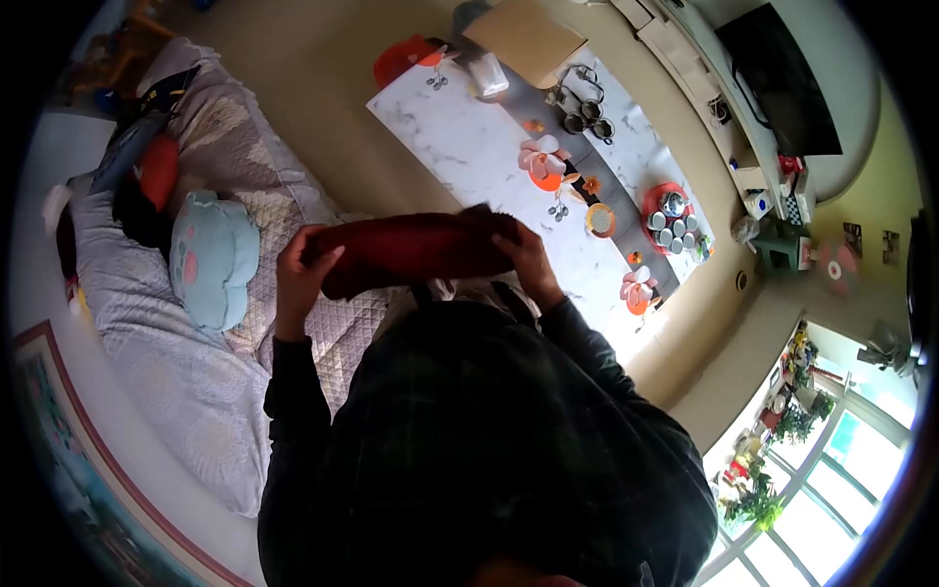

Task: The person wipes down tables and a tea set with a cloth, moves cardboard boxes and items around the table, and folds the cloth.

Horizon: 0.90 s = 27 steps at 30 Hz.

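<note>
A dark red folded piece of cloth point(416, 251) is stretched sideways in front of my body, held up between both hands. My left hand point(301, 272) grips its left end, the thumb lying along the near face. At the other end, my right hand point(531, 262) pinches the cloth, with some fingers hidden behind it. A darker bunched bit shows along the top right edge. Whether the cloth is a garment I cannot tell.
On the left is a sofa with a quilted cover point(323, 333) and a pale blue cushion point(213, 259). Ahead stands a marble-patterned table point(430, 127) bearing a cardboard box point(525, 39), a red tray point(653, 201) of cups and flower decorations. A television point(782, 83) is at far right.
</note>
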Tool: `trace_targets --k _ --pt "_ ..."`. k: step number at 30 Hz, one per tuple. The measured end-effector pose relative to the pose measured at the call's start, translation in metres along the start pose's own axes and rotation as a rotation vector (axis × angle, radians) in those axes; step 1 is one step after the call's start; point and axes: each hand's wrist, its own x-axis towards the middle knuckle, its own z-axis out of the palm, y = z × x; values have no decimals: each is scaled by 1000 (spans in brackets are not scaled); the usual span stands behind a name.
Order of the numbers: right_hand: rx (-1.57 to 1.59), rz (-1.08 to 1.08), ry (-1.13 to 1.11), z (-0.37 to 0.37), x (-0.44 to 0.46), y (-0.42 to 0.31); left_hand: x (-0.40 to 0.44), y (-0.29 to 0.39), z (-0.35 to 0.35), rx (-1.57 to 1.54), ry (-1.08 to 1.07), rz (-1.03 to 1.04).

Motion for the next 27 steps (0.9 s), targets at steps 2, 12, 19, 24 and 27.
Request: trace_targets --k 2,12,19,24,27 --pt "149 69 15 3 18 -8 26 -16 -21 76 -6 20" --pt "-322 -247 56 -43 124 -22 224 -90 13 115 -241 163" --pt "110 -97 566 -44 152 -32 346 -60 34 338 -458 389" --pt "-364 171 625 -63 162 -2 388 -62 40 364 -747 527" --pt "-1243 238 441 -60 173 -9 405 -92 -4 227 -690 349"
